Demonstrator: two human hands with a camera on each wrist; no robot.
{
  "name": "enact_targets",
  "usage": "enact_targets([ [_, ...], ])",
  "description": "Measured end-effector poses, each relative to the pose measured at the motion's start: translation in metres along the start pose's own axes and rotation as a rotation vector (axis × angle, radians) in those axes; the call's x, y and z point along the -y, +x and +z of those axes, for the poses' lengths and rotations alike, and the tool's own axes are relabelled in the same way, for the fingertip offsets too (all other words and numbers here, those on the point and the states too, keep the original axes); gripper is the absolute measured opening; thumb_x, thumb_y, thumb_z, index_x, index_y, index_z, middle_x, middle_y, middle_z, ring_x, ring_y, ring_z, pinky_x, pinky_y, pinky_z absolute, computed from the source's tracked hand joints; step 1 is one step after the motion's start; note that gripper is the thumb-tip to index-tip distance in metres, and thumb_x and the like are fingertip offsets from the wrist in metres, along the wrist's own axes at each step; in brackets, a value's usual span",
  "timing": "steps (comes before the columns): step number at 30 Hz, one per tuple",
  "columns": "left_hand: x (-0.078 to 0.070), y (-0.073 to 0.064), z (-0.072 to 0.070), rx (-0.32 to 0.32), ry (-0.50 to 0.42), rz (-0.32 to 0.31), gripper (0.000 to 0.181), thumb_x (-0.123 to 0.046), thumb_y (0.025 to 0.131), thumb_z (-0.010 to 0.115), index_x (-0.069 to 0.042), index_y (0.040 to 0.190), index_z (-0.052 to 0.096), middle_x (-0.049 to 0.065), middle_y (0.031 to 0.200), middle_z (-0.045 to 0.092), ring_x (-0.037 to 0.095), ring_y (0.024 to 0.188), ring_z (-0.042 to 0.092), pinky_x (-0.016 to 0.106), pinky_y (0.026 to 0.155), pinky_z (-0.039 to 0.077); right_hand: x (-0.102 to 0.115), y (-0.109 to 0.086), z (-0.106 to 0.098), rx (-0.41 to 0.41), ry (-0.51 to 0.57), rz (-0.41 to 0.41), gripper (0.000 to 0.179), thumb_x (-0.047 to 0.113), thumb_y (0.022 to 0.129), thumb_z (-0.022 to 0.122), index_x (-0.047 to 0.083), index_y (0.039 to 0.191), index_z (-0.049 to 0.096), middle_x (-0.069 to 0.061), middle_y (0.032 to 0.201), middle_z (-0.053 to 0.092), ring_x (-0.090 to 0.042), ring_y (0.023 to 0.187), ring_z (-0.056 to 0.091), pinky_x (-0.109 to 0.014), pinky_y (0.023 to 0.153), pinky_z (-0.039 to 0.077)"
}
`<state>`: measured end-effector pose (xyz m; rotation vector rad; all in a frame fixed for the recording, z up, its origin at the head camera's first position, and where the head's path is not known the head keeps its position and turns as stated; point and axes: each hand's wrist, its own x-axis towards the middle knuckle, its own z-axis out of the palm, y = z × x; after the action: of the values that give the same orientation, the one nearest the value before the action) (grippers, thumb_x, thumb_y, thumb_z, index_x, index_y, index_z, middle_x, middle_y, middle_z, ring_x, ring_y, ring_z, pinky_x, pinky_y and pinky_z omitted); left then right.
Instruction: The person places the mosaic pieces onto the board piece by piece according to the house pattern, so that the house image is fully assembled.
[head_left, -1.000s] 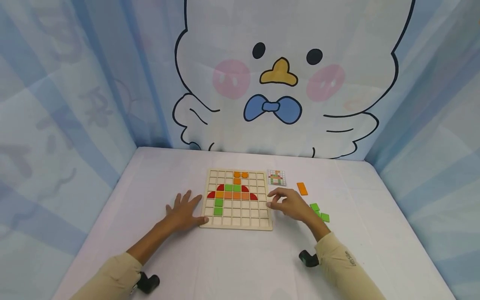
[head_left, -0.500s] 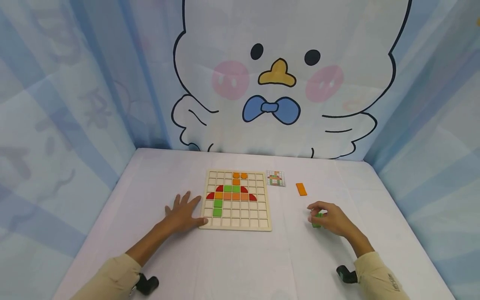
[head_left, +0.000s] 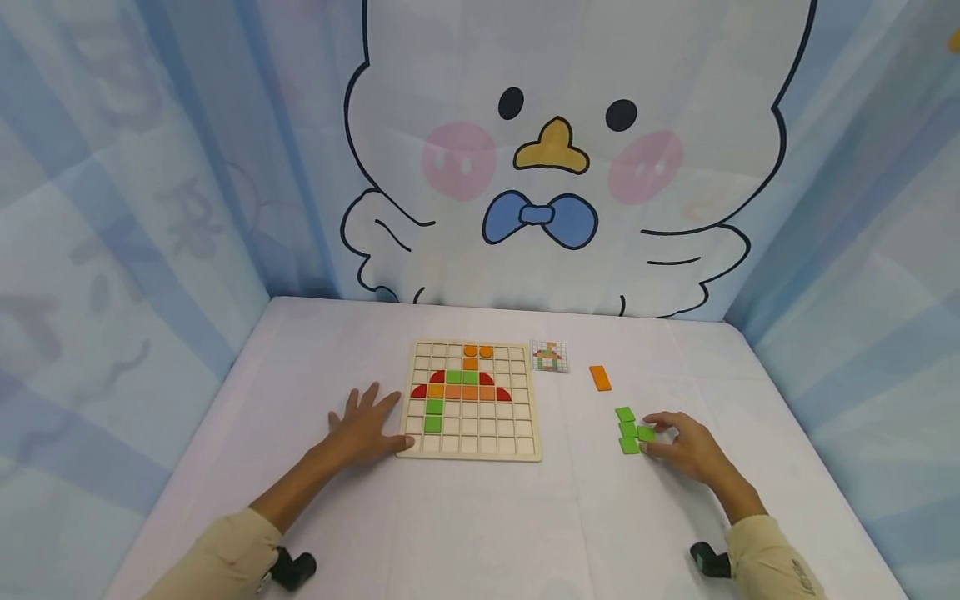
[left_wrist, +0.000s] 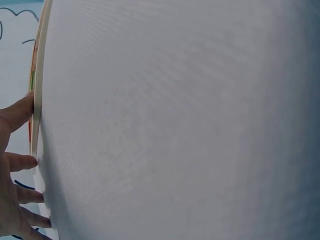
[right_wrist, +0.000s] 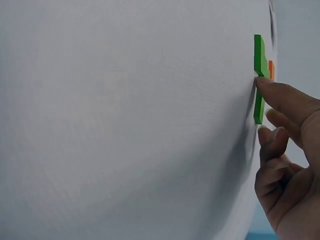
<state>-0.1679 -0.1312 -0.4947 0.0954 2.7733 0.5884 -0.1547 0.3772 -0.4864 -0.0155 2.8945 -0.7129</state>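
My right hand (head_left: 693, 448) has its thumb and index finger on either side of the rightmost green square tile (head_left: 646, 433), pinching it while it lies on the table. Several other green tiles (head_left: 627, 446) lie just left of it, touching or nearly so. In the right wrist view the thumb tip rests against a green tile (right_wrist: 259, 109). My left hand (head_left: 365, 429) lies with fingers spread at the left side of the wooden grid board (head_left: 468, 457), thumb on its lower left corner. Red, orange and green pieces sit in some of the board's squares.
A small printed card (head_left: 550, 357) with a coloured grid pattern lies beside the board's upper right corner. An orange rectangular tile (head_left: 600, 378) lies between that card and the green tiles. A cartoon-printed curtain (head_left: 555, 267) stands behind the white table (head_left: 480, 525).
My right hand has gone from the board's right edge over to the green tiles, then slightly further right, taking the rightmost tile between finger and thumb. My left hand stays at the board.
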Motion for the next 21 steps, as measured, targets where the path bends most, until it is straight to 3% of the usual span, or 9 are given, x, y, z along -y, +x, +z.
enact_targets([
  [7, 0.0023, 0.0015, 0.0019, -0.014, 0.004, 0.01, 0.088, -0.049, 0.083, 0.076, -0.011, 0.153, 0.041, 0.029, 0.163, 0.02, 0.059, 0.148, 0.01, 0.084, 0.104, 0.014, -0.0038, 0.002, 0.0042, 0.016, -0.009, 0.044, 0.045, 0.023, 0.09, 0.074, 0.002, 0.129, 0.065, -0.027, 0.123, 0.06, -0.044, 0.112, 0.057, -0.058, 0.091, 0.049],
  [11, 0.0024, 0.0012, 0.002, -0.017, 0.004, 0.012, 0.088, -0.049, 0.082, 0.076, -0.01, 0.153, 0.041, 0.029, 0.163, 0.021, 0.059, 0.148, 0.01, 0.085, 0.104, 0.014, -0.0049, 0.002, 0.0046, 0.008, -0.003, 0.048, 0.043, 0.022, 0.091, 0.073, 0.002, 0.128, 0.066, -0.028, 0.126, 0.059, -0.047, 0.117, 0.055, -0.059, 0.093, 0.049],
  [21, -0.0006, -0.0021, -0.0014, -0.018, 0.0, 0.012, 0.087, -0.048, 0.083, 0.076, -0.01, 0.153, 0.042, 0.029, 0.163, 0.021, 0.059, 0.148, 0.011, 0.084, 0.104, 0.015, -0.0043, 0.0018, 0.0063, -0.027, 0.025, 0.029, 0.033, 0.018, 0.09, 0.073, 0.0, 0.117, 0.066, -0.024, 0.118, 0.063, -0.042, 0.113, 0.058, -0.057, 0.094, 0.049],
])
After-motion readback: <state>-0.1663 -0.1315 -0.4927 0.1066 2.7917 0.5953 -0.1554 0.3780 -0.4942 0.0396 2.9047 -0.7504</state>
